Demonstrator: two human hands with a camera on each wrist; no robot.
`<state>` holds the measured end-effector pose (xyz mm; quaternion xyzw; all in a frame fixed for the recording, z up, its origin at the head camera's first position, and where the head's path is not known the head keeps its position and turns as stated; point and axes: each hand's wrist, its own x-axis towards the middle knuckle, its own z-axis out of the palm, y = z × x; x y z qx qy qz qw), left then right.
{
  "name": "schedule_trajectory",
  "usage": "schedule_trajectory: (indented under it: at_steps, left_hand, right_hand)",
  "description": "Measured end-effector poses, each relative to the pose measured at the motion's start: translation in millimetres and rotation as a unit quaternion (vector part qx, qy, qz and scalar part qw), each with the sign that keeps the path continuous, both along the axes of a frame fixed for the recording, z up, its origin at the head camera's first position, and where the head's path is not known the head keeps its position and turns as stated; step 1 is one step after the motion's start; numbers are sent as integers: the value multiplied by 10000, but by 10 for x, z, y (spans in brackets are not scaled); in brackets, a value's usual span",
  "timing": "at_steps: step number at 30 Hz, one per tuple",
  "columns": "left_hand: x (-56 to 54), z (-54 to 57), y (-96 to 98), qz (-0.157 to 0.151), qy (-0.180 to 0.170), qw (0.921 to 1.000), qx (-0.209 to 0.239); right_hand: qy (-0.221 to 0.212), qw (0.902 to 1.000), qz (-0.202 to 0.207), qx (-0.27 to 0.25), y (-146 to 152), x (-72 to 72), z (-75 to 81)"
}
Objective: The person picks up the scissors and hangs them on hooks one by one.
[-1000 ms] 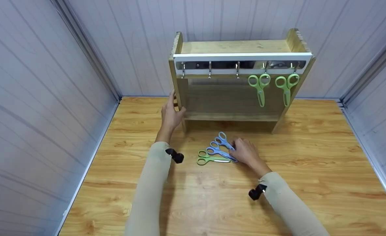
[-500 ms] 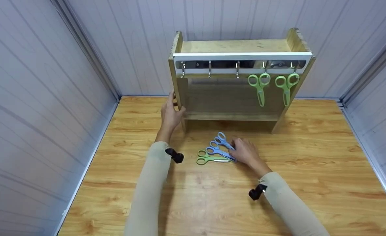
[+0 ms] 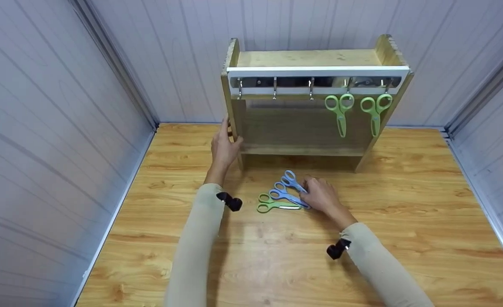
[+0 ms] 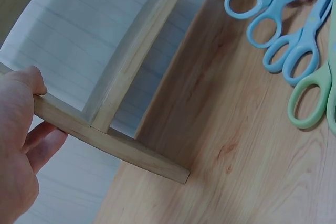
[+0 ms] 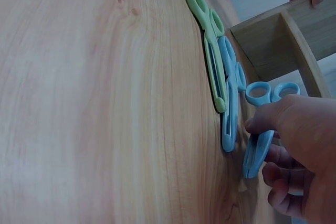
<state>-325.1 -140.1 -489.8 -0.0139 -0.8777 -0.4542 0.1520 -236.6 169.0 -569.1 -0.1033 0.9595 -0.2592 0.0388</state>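
Observation:
My left hand (image 3: pixel 225 149) holds the left side panel (image 4: pixel 121 148) of a wooden shelf (image 3: pixel 302 151), thumb on its front edge and fingers behind. My right hand (image 3: pixel 323 198) pinches a pair of blue scissors (image 5: pixel 254 158) by the blade, thumb on top; the handle loops point toward the shelf in the head view. Beside it on the wooden surface lie a second pair of blue scissors (image 3: pixel 286 196) and a pair of green scissors (image 3: pixel 273 205). In the head view, my right fingertips hide part of the held blades.
Across the shelf's upper front runs a white rail (image 3: pixel 294 90) with several metal hooks. Two green scissors, a left pair (image 3: pixel 341 116) and a right pair (image 3: pixel 375 116), hang from its right-hand hooks. Panelled walls (image 3: pixel 55 106) enclose the wooden surface (image 3: pixel 272 264) at the back and sides.

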Motion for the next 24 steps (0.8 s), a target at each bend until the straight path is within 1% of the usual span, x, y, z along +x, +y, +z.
schedule_trajectory:
  at_steps: [5, 10, 18, 24]
  left_hand:
    - [-10, 17, 37, 50, 71, 10000, -17]
    - [-15, 24, 61, 13, 87, 10000, -45]
    - [-2, -33, 59, -22, 182, 9998, -34]
    - [17, -39, 26, -41, 208, 9998, -41]
  right_hand:
    - [99, 9999, 28, -7, 16, 0, 46]
    - [120, 9999, -52, 26, 31, 17, 100]
    - [153, 9998, -114, -15, 40, 37, 160]
    - [268, 9996, -74, -79, 25, 35, 234]
